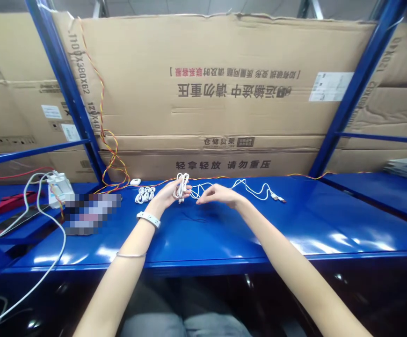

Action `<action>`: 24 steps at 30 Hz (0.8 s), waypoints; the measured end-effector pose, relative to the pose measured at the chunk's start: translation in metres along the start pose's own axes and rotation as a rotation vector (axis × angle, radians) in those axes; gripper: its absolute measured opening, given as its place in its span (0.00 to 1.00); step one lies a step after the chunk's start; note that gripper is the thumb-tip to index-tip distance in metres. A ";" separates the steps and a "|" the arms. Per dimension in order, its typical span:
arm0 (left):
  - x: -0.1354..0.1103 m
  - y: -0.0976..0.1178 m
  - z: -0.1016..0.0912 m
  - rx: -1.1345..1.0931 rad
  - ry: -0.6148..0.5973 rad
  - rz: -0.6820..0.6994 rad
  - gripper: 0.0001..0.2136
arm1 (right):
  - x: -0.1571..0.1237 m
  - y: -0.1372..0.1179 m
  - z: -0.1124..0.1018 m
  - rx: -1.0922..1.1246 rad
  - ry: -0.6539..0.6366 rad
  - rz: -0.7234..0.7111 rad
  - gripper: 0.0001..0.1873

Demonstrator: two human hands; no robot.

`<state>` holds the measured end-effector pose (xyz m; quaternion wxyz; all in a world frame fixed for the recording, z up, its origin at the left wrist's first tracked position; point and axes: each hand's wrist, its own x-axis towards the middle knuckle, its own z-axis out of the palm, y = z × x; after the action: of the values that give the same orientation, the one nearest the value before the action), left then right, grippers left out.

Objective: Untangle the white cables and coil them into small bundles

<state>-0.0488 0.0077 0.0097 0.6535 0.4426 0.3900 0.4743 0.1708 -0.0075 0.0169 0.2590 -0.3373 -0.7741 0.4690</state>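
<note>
My left hand (170, 193), palm up, holds a coiled white cable (181, 185) in its fingers, with a connector end hanging below. My right hand (217, 194) is just to its right, fingertips pressed together and pointing down; whatever they hold, if anything, is too small to make out. Loose loops of white cable (197, 189) lie between the two hands. Behind my right hand another stretch of white cable (250, 187) runs right to its connectors (277, 198). Thin dark strands (194, 218) lie on the blue shelf (224, 238) below my hands.
Bundled white cables (144, 194) and a small white case (135, 182) lie left of my hands. Further left are a blurred-out flat object (93, 215), a white power strip (59, 187) with cords, and a red strap (9, 203). Cardboard (207, 112) stands behind; blue posts (358, 89) frame the shelf.
</note>
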 end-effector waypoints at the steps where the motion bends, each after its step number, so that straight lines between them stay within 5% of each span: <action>1: -0.001 0.001 0.001 -0.006 0.010 -0.002 0.14 | 0.000 -0.001 0.004 -0.039 -0.039 -0.009 0.12; 6: -0.001 0.000 0.001 -0.004 0.012 0.000 0.17 | 0.003 0.000 0.017 -0.198 -0.185 -0.056 0.12; 13: 0.004 -0.004 -0.001 0.006 -0.006 -0.004 0.19 | 0.003 -0.002 0.014 -0.362 -0.126 -0.085 0.11; 16: 0.003 -0.003 0.000 -0.005 -0.034 -0.016 0.21 | 0.004 -0.001 0.013 -0.356 0.050 -0.106 0.10; 20: 0.001 -0.006 0.005 -0.043 -0.148 -0.019 0.23 | 0.013 0.007 0.018 -0.218 0.461 -0.120 0.11; 24: 0.000 -0.012 0.010 -0.044 -0.299 -0.039 0.25 | 0.022 0.018 0.026 -0.026 0.634 -0.038 0.10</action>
<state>-0.0366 0.0038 0.0016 0.7229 0.4863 0.2865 0.3986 0.1430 0.0006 -0.0084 0.4918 -0.4554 -0.6669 0.3256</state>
